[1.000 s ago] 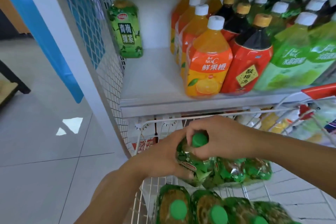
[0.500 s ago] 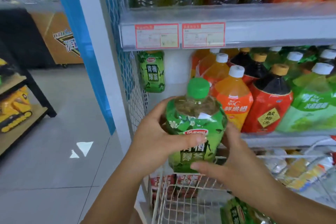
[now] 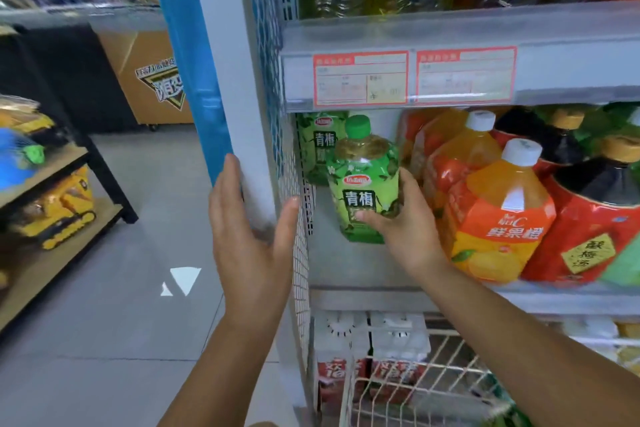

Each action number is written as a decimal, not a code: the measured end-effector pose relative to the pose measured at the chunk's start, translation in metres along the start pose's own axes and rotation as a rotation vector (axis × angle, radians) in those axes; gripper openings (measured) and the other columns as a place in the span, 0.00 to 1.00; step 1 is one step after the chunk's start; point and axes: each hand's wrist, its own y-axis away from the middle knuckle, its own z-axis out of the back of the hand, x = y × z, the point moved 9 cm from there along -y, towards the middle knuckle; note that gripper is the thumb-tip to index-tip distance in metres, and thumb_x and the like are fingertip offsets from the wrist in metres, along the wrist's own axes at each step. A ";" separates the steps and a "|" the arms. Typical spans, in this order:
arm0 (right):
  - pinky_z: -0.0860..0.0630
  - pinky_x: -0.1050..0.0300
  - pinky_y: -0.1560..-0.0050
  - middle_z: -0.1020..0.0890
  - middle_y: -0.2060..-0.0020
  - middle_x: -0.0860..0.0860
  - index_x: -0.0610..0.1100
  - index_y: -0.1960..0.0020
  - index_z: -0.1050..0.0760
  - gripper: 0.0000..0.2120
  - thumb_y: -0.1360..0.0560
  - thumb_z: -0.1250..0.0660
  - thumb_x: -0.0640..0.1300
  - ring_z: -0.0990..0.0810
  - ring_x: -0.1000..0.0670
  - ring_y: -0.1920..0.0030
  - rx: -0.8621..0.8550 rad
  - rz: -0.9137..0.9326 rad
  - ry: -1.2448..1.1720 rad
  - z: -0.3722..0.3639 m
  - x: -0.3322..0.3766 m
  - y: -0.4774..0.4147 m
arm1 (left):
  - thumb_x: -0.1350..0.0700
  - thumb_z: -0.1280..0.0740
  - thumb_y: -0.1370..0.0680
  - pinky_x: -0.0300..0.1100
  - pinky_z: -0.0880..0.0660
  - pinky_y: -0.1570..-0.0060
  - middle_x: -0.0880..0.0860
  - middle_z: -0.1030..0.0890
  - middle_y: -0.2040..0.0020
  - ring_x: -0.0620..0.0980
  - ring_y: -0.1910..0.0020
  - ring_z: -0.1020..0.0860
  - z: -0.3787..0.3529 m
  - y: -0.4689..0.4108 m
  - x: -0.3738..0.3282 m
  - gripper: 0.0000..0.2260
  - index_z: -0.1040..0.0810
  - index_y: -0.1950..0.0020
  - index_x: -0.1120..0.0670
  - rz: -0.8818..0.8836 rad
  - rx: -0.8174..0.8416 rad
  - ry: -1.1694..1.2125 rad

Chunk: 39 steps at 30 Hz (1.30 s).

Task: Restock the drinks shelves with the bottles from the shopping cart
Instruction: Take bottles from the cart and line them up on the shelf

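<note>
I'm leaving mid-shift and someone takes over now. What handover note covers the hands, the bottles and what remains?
Left hand: open, at the white shelf post, holding nothing.
Right hand: grips the green-capped plastic green-tea bottle.
Bottle: at the left end of the grey middle shelf, before an identical rear bottle, beside orange juice bottles; whether it stands yet is unclear.
Done: bottle brought to shelf.
To do: release it, then fetch more from the white wire cart, whose load barely shows.

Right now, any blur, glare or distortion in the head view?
Head view: the wide angle skews the post and shelf edge; price tags are smeared and unreadable; a bright glare patch sits on the floor; the label of the bottle in the right hand reads sharp; the cart is soft.
</note>
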 end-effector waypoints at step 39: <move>0.39 0.66 0.35 0.31 0.30 0.46 0.44 0.25 0.41 0.32 0.24 0.32 0.51 0.30 0.46 0.31 -0.190 -0.235 0.305 -0.023 -0.057 -0.063 | 0.56 0.34 0.24 0.56 0.28 0.38 0.60 0.25 0.34 0.58 0.35 0.26 -0.010 -0.003 0.017 0.25 0.32 0.28 0.61 0.014 -0.099 0.113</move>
